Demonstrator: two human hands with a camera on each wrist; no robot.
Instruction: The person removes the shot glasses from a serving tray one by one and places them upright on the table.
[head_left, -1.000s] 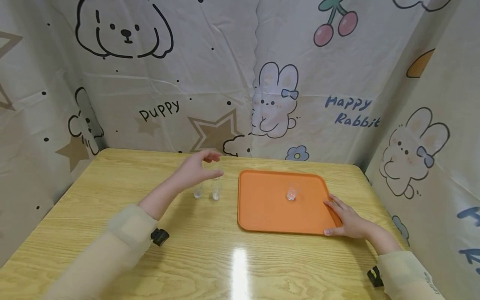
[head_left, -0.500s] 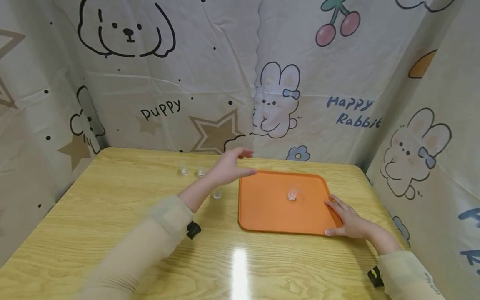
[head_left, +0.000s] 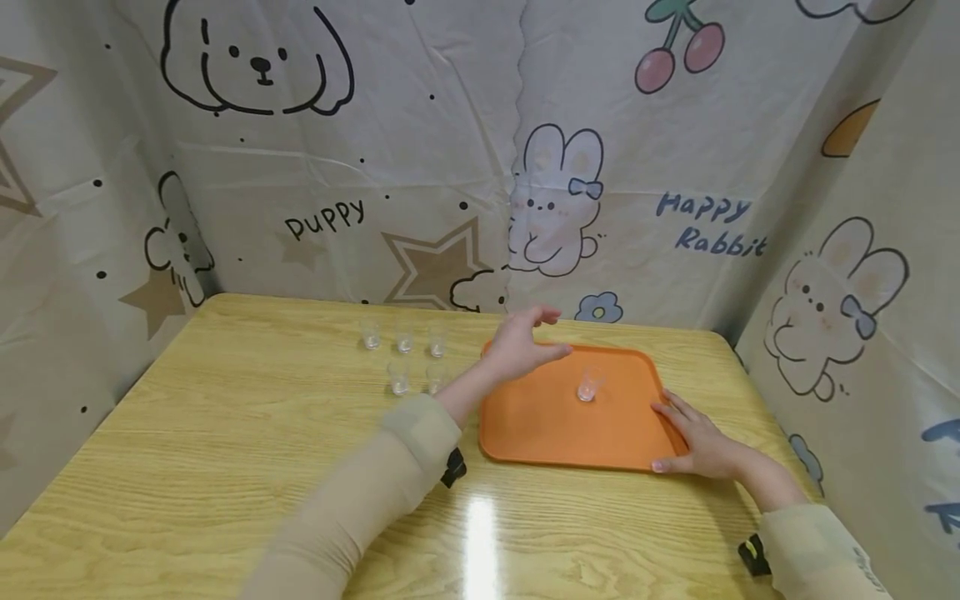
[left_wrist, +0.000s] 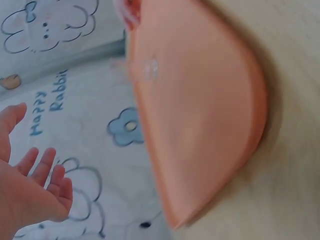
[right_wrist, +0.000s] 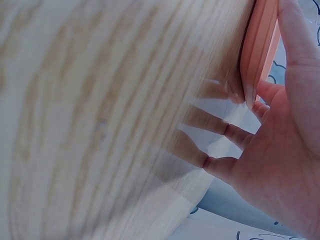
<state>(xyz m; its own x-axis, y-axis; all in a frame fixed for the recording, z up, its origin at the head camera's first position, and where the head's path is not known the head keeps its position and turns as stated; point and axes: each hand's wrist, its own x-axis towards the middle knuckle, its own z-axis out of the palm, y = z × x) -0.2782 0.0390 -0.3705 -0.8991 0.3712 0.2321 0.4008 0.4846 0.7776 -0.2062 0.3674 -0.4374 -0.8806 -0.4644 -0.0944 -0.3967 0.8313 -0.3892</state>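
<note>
My left hand (head_left: 521, 346) is above the orange tray (head_left: 555, 437) near its back rim, thumb and fingers spread apart with nothing between them. One small clear shot glass (head_left: 587, 390) stands upright on the tray, right of its middle; the left wrist view shows the same glass (left_wrist: 151, 70) beyond the empty left hand (left_wrist: 35, 185). At the tray's front right corner, my right hand (head_left: 701, 442) holds the rim, thumb at the front and fingers along the side. In the right wrist view, some fingertips of the right hand (right_wrist: 280, 135) reach down to the tabletop.
Left of the tray, several more clear shot glasses stand on the wooden table (head_left: 247, 417): three at the back, with one glass (head_left: 405, 340) in the middle, and two in front, one partly behind the left forearm. A printed curtain (head_left: 420, 150) encloses the table's back and sides.
My left hand has moved right, from above the glasses at the left to over the tray, uncovering those glasses. My right hand, the tray and its glass have kept their places.
</note>
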